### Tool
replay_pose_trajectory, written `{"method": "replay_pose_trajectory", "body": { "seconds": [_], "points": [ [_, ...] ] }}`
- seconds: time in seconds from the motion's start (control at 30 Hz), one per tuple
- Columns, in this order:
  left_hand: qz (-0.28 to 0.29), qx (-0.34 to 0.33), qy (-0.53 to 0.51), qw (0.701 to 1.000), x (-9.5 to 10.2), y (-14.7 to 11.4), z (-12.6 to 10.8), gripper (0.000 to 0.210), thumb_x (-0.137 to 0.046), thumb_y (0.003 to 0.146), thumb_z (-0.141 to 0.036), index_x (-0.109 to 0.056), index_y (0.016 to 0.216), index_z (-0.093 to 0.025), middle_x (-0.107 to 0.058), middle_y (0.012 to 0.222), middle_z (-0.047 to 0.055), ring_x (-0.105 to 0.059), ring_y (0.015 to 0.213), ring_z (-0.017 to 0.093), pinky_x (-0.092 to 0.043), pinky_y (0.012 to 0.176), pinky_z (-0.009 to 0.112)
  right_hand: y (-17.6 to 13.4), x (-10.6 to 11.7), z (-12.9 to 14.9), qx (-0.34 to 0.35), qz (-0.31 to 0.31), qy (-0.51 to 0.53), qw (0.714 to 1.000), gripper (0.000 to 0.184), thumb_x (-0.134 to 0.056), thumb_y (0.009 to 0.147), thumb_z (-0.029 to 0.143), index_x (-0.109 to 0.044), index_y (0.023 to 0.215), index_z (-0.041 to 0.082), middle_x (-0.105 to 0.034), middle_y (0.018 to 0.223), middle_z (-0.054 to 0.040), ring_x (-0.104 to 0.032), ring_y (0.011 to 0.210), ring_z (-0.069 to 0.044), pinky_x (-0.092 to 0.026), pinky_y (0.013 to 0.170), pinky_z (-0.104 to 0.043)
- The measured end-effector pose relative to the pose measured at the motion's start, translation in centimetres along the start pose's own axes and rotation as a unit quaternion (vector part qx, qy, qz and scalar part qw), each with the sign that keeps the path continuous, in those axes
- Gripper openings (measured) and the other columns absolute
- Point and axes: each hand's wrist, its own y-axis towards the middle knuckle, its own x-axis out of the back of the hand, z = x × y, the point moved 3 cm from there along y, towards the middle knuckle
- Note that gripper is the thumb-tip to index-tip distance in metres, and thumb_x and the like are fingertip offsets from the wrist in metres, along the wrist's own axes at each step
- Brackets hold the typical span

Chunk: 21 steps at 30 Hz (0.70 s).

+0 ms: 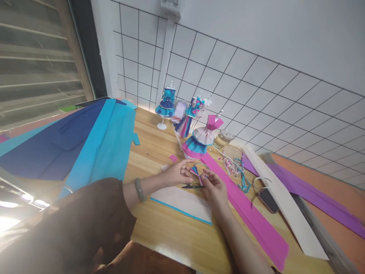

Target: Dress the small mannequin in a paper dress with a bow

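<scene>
Just on the near side of the pink-topped dress (203,137), we hold a small striped piece (194,170) in our right hand (216,187), its fingers pinched together. Our left hand (177,172) faces it, fingers curved with a gap; whether they touch the piece, we cannot tell.

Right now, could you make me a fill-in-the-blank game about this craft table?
1. The bracelet is on the person's ____ wrist.
2. The long strip nearest the right hand is coloured ____.
3. The pale sheet beside the left hand has a bright ____ edge.
4. The tabletop looks made of ____.

Missing words: left; pink; blue; wood.
</scene>
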Motion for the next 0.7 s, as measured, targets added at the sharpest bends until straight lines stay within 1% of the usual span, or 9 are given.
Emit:
{"method": "replay_pose_trajectory", "body": {
  "seconds": [0.1,0.2,0.27,0.33,0.43,0.53,0.6,0.7],
  "points": [
    [-0.012,0.011,-0.018,1.000,0.3,0.2,0.4,0.072,-0.074,0.066,-0.024,-0.039,0.128,-0.016,-0.061,0.092,0.006,-0.061,0.078,0.014,-0.048,0.071,0.028,-0.1,-0.1,0.2,0.010,0.004,-0.002,1.000,0.037,-0.073,0.068,0.036,-0.062,0.099,0.019,-0.061,0.078,-0.0019,-0.056,0.071,-0.015,-0.045,0.068,-0.029],
    [-0.028,0.025,-0.042,0.998,0.6,0.3,0.7,0.066,-0.072,0.068,-0.029,-0.041,0.126,-0.015,-0.061,0.084,0.004,-0.061,0.069,0.012,-0.048,0.067,0.028,-0.6,-0.9,0.8,0.018,0.028,-0.012,0.999,0.034,-0.073,0.069,0.035,-0.062,0.096,0.020,-0.062,0.079,-0.0023,-0.056,0.071,-0.015,-0.046,0.068,-0.030],
    [-0.033,0.028,-0.048,0.998,0.7,0.4,0.7,0.062,-0.071,0.069,-0.029,-0.043,0.123,-0.015,-0.061,0.082,0.003,-0.060,0.066,0.011,-0.048,0.066,0.028,-0.9,-1.3,1.1,0.023,0.046,-0.016,0.999,0.032,-0.072,0.069,0.035,-0.062,0.096,0.021,-0.062,0.079,-0.0025,-0.057,0.072,-0.016,-0.046,0.068,-0.030],
    [-0.023,0.028,-0.051,0.998,0.5,0.4,0.5,0.061,-0.070,0.069,-0.026,-0.044,0.122,-0.015,-0.060,0.081,0.002,-0.059,0.067,0.010,-0.047,0.066,0.027,-1.1,-1.6,1.3,0.024,0.059,-0.016,0.998,0.032,-0.072,0.069,0.036,-0.062,0.096,0.021,-0.063,0.082,-0.0033,-0.058,0.074,-0.017,-0.046,0.067,-0.030],
    [-0.005,0.022,-0.020,1.000,0.1,0.1,0.3,0.062,-0.069,0.068,-0.021,-0.042,0.123,-0.014,-0.059,0.078,0.000,-0.058,0.069,0.010,-0.045,0.065,0.025,-1.2,-1.8,1.3,0.014,0.080,-0.008,0.997,0.035,-0.071,0.070,0.037,-0.061,0.100,0.021,-0.063,0.085,-0.0042,-0.058,0.071,-0.017,-0.047,0.061,-0.029],
    [0.010,-0.003,0.051,0.999,-0.5,-0.3,0.1,0.059,-0.068,0.069,-0.021,-0.045,0.122,-0.014,-0.056,0.073,-0.002,-0.054,0.065,0.009,-0.041,0.061,0.023,-1.3,-2.0,1.2,0.006,0.100,-0.013,0.995,0.038,-0.071,0.070,0.036,-0.059,0.103,0.022,-0.061,0.083,-0.0031,-0.056,0.066,-0.015,-0.045,0.055,-0.027],
    [0.024,-0.014,0.085,0.996,-0.8,-0.5,0.1,0.056,-0.067,0.070,-0.022,-0.046,0.121,-0.015,-0.055,0.072,-0.002,-0.051,0.063,0.008,-0.039,0.059,0.022,-1.3,-2.1,1.2,0.008,0.108,-0.019,0.994,0.037,-0.071,0.071,0.033,-0.059,0.104,0.022,-0.059,0.079,-0.0012,-0.056,0.066,-0.014,-0.045,0.057,-0.026],
    [0.033,-0.011,0.078,0.996,-0.8,-0.6,0.1,0.059,-0.067,0.070,-0.024,-0.044,0.124,-0.014,-0.055,0.073,-0.002,-0.052,0.064,0.009,-0.041,0.060,0.023,-1.2,-1.9,1.2,0.007,0.104,-0.002,0.995,0.035,-0.070,0.071,0.031,-0.059,0.103,0.022,-0.058,0.075,0.0005,-0.055,0.067,-0.012,-0.045,0.061,-0.026]
  ]
}}
